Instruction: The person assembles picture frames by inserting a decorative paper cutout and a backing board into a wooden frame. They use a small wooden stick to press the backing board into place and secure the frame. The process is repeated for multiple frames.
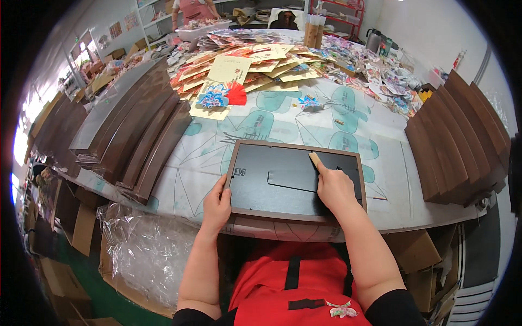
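A brown picture frame [250,197] lies face down on the table before me, its black backing board upward, with a stand flap outlined in the middle. My left hand [217,205] grips the frame's left edge near the lower corner, thumb along the rim. Over the right half of the backing rests my right hand [335,187], its index finger stretched toward the upper rim and the other fingers curled. A tan cover, perhaps a finger cot [314,158], shows at that fingertip. Whatever lies under the right palm is hidden.
Brown frames stand stacked on the left [128,125] and on the right [454,144]. Cream cards [228,73] with a blue flower and red tassel are heaped behind. A box of clear plastic wrap [149,255] sits below left. Another person [194,11] stands at the far end.
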Motion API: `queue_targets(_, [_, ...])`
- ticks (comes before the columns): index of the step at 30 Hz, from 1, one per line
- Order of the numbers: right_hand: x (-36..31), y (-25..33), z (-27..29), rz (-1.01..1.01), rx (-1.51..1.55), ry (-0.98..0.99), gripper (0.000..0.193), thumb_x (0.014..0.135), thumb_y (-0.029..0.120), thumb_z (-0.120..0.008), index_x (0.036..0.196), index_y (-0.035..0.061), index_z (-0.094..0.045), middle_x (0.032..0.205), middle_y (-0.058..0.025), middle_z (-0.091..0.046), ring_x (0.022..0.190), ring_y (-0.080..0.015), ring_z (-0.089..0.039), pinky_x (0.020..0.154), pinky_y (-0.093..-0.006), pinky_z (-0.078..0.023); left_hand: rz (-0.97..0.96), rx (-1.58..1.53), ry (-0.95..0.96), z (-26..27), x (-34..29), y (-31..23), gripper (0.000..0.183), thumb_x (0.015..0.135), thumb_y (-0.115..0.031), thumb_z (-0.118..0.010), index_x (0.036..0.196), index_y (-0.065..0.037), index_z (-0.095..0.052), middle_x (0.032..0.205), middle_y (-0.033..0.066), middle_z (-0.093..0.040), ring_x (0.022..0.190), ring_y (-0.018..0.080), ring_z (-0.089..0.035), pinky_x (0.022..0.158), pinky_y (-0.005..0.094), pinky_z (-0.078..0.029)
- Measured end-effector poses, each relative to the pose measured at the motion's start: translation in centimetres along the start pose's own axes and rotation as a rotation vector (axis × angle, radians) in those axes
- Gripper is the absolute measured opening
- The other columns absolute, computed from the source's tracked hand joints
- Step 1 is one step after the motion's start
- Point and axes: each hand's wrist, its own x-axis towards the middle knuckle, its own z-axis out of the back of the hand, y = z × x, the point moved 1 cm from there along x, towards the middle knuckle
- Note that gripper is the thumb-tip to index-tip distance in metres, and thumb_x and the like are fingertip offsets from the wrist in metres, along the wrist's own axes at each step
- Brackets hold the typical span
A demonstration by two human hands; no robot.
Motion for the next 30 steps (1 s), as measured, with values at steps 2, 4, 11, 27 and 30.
queue_targets(2, [0.2, 0.3, 0.0, -0.007, -0.032, 0.026, 0.036, 0.083, 0.008, -0.054, 0.119, 0.0084, -0.057, 0.066, -0.019, -0.063, 0.064, -0.0372, -0.064, 0.06, -0.0473, -0.051, 0.005, -0.006, 0.026, 0.2, 0.2, 0.0, 0.04, 0.088, -0.006, -0.05, 0.127, 0.006, -0.049, 0.1, 0.0147, -0.065, 0.084, 0.013, -0.057, 0.077, 0.0248, -0.044])
queue_targets(4, [0.3, 0.9, 0.2, -0.008, -0.059, 0.072, 0.043, 0.079, 0.004, -0.054, 0.122, 0.0024, -0.054, 0.069, -0.0197, -0.064, 0.066, -0.0369, -0.065, 0.061, -0.0463, -0.052, -0.034, -0.045, 0.006, 0.1, 0.2, 0.2, 0.04, 0.088, -0.005, -0.05, 0.126, 0.007, -0.05, 0.098, 0.0137, -0.066, 0.082, 0.012, -0.056, 0.076, 0.0247, -0.045])
queue_targets(11, [0.9, 1.2, -0.9, -0.065, -0.052, 0.072, 0.05, 0.081, 0.003, -0.051, 0.13, 0.0141, -0.051, 0.068, -0.0201, -0.063, 0.065, -0.0372, -0.064, 0.061, -0.0469, -0.052, 0.006, -0.021, 0.021, 0.4, 0.1, -0.2, 0.04, 0.087, -0.003, -0.05, 0.125, 0.009, -0.05, 0.095, 0.0136, -0.066, 0.079, 0.0107, -0.055, 0.073, 0.0231, -0.045])
queue_targets(27, [-1.2, -8.4, 4.3, -0.385, 1.159, -0.08, 0.029, 0.095, 0.021, -0.049, 0.118, 0.003, -0.053, 0.066, 0.0041, -0.043, 0.049, -0.0031, -0.036, 0.04, -0.0195, -0.025, -0.024, 0.091, 0.086, 0.7, 2.3, 0.2, 0.04, 0.087, -0.009, -0.051, 0.125, 0.005, -0.052, 0.099, 0.0194, -0.066, 0.085, 0.0161, -0.061, 0.077, 0.0277, -0.047])
queue_targets(30, [-3.7, -10.4, 4.2, -0.362, 1.116, -0.237, 0.025, 0.095, 0.018, -0.05, 0.114, 0.0017, -0.049, 0.065, 0.0034, -0.045, 0.049, -0.0032, -0.038, 0.041, -0.0193, -0.028, -0.095, 0.398, 0.115, 2.0, 5.0, -1.1, 0.036, 0.085, -0.006, -0.054, 0.119, 0.004, -0.056, 0.095, 0.0208, -0.065, 0.082, 0.0255, -0.062, 0.077, 0.0317, -0.047])
